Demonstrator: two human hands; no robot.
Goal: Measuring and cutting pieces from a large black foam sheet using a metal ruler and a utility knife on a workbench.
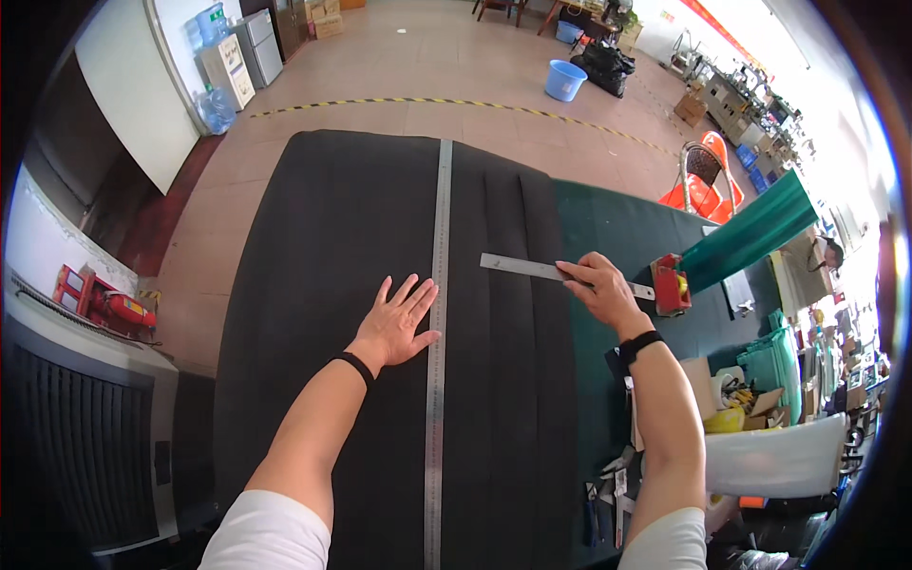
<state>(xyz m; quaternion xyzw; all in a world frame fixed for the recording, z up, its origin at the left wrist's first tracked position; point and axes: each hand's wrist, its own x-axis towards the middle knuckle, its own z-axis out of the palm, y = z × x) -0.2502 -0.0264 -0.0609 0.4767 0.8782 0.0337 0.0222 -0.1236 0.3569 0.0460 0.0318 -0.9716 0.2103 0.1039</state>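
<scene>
Currently, the long ruler (436,399) runs from 12 to 6 o'clock across the black fabric (332,228), apparently set; the left hand (391,321), fingers spread, is at its left edge. The right hand (600,285) pinches the short ruler (518,266) at 3 o'clock, apart from the long one; alignment appears unfinished. The red holder (669,293) limits rightward travel; room appears widest toward 10 o'clock.

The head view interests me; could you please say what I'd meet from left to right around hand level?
Red cylinder, left hand, long metal ruler, right hand with short metal ruler, red box.
</scene>
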